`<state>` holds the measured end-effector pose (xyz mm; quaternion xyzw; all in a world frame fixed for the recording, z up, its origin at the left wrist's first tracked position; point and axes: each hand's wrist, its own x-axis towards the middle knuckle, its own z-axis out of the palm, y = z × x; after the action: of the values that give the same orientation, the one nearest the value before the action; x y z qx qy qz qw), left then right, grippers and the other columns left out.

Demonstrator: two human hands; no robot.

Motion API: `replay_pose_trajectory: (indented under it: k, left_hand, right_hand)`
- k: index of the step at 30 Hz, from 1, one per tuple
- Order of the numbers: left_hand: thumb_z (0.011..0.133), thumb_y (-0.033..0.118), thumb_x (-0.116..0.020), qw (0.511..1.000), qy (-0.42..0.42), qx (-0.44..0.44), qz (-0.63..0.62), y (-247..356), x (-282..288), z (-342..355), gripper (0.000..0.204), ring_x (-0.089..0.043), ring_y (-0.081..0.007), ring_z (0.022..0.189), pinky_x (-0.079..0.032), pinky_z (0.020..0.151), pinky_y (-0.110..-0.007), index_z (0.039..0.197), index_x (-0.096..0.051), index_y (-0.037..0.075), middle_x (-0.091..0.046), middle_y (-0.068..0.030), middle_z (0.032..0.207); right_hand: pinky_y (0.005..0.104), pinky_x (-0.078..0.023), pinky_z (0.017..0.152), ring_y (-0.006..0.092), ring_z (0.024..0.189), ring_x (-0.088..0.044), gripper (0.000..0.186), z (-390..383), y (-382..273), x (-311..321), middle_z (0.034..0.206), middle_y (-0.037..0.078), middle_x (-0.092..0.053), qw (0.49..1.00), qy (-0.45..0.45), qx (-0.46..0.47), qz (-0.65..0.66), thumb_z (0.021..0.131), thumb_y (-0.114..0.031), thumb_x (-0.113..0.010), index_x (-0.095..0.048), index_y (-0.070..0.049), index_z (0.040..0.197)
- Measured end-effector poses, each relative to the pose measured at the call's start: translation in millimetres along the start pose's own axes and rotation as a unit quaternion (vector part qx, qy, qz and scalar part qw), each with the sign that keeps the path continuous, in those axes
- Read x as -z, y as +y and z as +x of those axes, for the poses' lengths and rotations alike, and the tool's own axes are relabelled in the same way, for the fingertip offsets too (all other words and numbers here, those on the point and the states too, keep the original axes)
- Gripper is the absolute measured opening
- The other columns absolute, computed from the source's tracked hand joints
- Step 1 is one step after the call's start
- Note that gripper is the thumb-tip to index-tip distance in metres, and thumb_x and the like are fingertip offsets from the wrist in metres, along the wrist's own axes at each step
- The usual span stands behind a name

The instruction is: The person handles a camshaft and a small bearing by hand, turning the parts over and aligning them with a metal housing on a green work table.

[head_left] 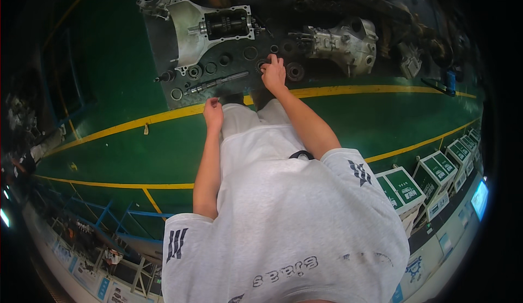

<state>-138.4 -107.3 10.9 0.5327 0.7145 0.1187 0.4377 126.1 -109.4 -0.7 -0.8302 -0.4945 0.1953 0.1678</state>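
My right hand (274, 74) reaches over the dark work surface, its fingers bent down around the edge of a small dark gear (260, 64), which they partly cover. A toothed ring gear (295, 71) lies just right of that hand. My left hand (214, 113) is curled low by the surface's front edge; whatever its fingers may hold is hidden. Beyond it a long metal shaft (218, 82) rests at a slant. Several rings lie farther back, among them a thin ring (250, 53), a bearing (194, 72) and a small ring (176, 93).
An opened gearbox housing (188, 33) with gears inside stands at the back left. A second, closed housing (348, 47) lies at the back right. Yellow lines (338, 90) cross the green floor (348, 118). White and green boxes (400, 188) are lined up at the lower right.
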Motion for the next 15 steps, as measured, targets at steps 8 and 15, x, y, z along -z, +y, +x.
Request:
replay_pose_trajectory:
  k: [8, 15]
  left_hand:
    - [0.085, 0.006, -0.059, 0.999, 0.015, -0.025, -0.026, -3.6, 6.4, 15.9, 0.021, -0.067, -0.03, 0.092, -0.052, 0.084, -0.039, 0.105, -0.065, 0.001, -0.068, -0.0165, 0.101]
    - [0.083, 0.004, -0.059, 0.996, 0.057, -0.07, 0.003, -24.3, 27.2, 12.8, 0.019, -0.064, -0.0312, 0.09, -0.051, 0.082, -0.041, 0.101, -0.065, 0.001, -0.065, -0.0165, 0.097]
  right_hand:
    - [0.0443, -0.045, 0.097, 0.0346, 0.118, -0.049, 0.017, 20.2, -7.0, -9.4, 0.127, 0.009, -0.054, 0.978, -0.071, -0.194, 0.006, 0.072, -0.019, -0.072, -0.079, -0.012, 0.086]
    - [0.0459, -0.046, 0.098, 0.0357, 0.12, -0.047, 0.039, -7.2, -10.8, -11.5, 0.134, 0.017, -0.049, 0.994, -0.055, 0.006, -0.09, 0.073, -0.021, -0.077, -0.07, -0.005, 0.108]
